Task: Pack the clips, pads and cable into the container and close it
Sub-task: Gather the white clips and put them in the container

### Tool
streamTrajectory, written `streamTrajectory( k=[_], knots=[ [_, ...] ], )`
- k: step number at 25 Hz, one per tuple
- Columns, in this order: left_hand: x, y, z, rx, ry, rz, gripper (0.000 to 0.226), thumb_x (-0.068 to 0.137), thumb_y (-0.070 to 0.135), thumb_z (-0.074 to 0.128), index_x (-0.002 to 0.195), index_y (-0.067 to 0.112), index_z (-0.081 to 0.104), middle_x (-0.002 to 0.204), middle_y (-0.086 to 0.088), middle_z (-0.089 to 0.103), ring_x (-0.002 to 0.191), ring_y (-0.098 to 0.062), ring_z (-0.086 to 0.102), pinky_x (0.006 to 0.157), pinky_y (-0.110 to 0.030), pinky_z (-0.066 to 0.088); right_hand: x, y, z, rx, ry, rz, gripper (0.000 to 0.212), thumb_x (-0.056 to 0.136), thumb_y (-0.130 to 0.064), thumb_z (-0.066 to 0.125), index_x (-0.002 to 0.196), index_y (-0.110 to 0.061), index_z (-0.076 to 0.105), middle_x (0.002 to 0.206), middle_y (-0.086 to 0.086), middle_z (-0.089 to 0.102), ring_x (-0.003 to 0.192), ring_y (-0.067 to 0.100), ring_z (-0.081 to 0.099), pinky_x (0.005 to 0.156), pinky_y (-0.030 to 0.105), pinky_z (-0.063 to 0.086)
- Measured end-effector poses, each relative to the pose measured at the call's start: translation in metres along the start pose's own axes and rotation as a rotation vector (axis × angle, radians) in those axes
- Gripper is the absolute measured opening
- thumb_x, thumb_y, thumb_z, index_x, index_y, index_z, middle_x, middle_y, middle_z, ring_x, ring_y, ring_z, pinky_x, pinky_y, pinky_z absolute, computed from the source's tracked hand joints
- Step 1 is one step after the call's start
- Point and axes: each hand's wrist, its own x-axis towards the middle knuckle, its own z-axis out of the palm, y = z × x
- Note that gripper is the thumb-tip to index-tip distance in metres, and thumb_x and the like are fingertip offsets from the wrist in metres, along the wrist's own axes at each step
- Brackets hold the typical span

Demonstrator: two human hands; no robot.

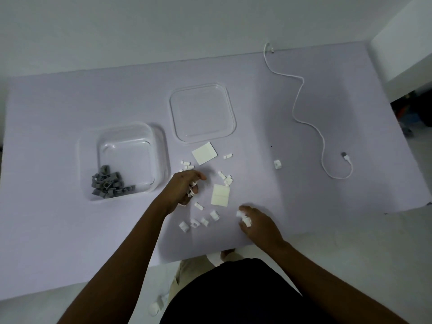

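White plastic clips (pixel 203 220) lie scattered on the near bench, both hands gathering: left hand (pixel 184 188) and right hand (pixel 253 220) each have fingers curled on several, best carried left into the clear square container (pixel 126 160) beside the grey clips (pixel 109 184).

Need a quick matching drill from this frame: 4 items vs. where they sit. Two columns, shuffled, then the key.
1. grey clips
2. lid
3. cable
4. white clips

A. snaking across the table's right side
B. held in the right hand
C. inside the clear container
D. flat on the table beyond the pads

Pairs: 1-C, 2-D, 3-A, 4-B
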Motion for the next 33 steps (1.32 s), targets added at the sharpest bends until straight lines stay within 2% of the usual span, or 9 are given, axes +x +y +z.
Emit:
streamTrajectory(
  k=[5,8,13,17,19,23,25,29,33],
  knots=[
    [0.006,0.009,-0.019,-0.057,0.071,0.031,0.032,0.094,0.021,0.045,0.092,0.006,0.073,0.057,-0.004,0.050,0.046,-0.016,0.030,0.047,-0.022,0.020,0.025,-0.022,0.002,-0.061,0.142,0.034,0.018,0.092,-0.028,0.061,0.106,-0.018,0.064,0.101,0.006,0.068,0.092,0.029,0.065,0.078,0.038,0.053],
    [0.006,0.019,-0.034,-0.103,0.129,0.039,0.028,0.091,0.018,0.047,0.088,0.007,0.073,0.054,-0.001,0.054,0.042,-0.013,0.034,0.047,-0.021,0.021,0.042,-0.042,-0.001,0.025,0.196,0.038,0.014,0.088,-0.024,0.066,0.100,-0.017,0.064,0.096,0.005,0.070,0.088,0.026,0.066,0.073,0.030,0.050],
    [0.003,0.015,-0.088,-0.118,0.288,0.104,0.025,0.092,0.017,0.047,0.089,0.007,0.069,0.062,-0.006,0.058,0.044,-0.015,0.037,0.043,-0.022,0.025,0.062,-0.098,-0.012,0.277,0.276,-0.013,0.022,0.085,-0.020,0.073,0.107,-0.020,0.067,0.097,-0.006,0.069,0.084,0.007,0.063,0.072,0.013,0.045],
    [0.012,-0.005,-0.129,0.029,0.455,0.106,0.019,0.091,0.020,0.051,0.088,0.011,0.068,0.070,-0.007,0.066,0.052,-0.017,0.048,0.048,-0.025,0.036,0.074,-0.134,-0.015,0.434,0.285,-0.077,0.020,0.083,-0.020,0.076,0.102,-0.020,0.069,0.094,-0.009,0.071,0.087,-0.002,0.064,0.073,0.007,0.045],
    [0.023,-0.013,-0.135,0.149,0.406,0.057,0.020,0.092,0.024,0.052,0.088,0.010,0.066,0.077,-0.007,0.070,0.060,-0.020,0.053,0.054,-0.028,0.039,0.081,-0.151,-0.015,0.461,0.285,-0.068,0.019,0.083,-0.020,0.077,0.100,-0.020,0.069,0.093,-0.010,0.071,0.087,-0.002,0.064,0.074,0.010,0.047],
    [0.046,-0.022,-0.134,0.321,0.166,-0.013,0.022,0.092,0.024,0.053,0.085,0.007,0.064,0.077,-0.008,0.065,0.067,-0.024,0.056,0.062,-0.031,0.042,0.096,-0.177,-0.017,0.470,0.249,-0.071,0.019,0.084,-0.021,0.076,0.102,-0.021,0.069,0.092,-0.016,0.068,0.073,0.004,0.063,0.069,0.025,0.054],
    [0.052,-0.023,-0.135,0.357,0.119,0.009,0.024,0.091,0.024,0.053,0.082,0.005,0.065,0.074,-0.008,0.066,0.066,-0.023,0.058,0.068,-0.035,0.044,0.103,-0.184,-0.016,0.464,0.237,-0.088,0.019,0.084,-0.021,0.076,0.101,-0.022,0.069,0.091,-0.017,0.068,0.070,0.003,0.062,0.069,0.025,0.053],
    [0.049,-0.022,-0.144,0.271,0.070,-0.014,0.023,0.091,0.026,0.055,0.081,0.009,0.066,0.073,-0.009,0.066,0.057,-0.021,0.057,0.058,-0.029,0.046,0.112,-0.194,-0.012,0.465,0.204,-0.068,0.018,0.084,-0.027,0.076,0.100,-0.026,0.068,0.095,-0.009,0.070,0.067,0.004,0.062,0.065,0.027,0.055],
    [0.036,-0.021,-0.151,0.333,0.037,0.044,0.034,0.096,0.035,0.050,0.092,0.007,0.070,0.082,-0.014,0.072,0.061,-0.018,0.061,0.065,-0.033,0.050,0.114,-0.211,-0.017,0.479,0.020,-0.128,0.017,0.085,-0.024,0.076,0.100,-0.026,0.069,0.097,0.002,0.066,0.056,0.001,0.058,0.054,0.019,0.050]
  ],
)
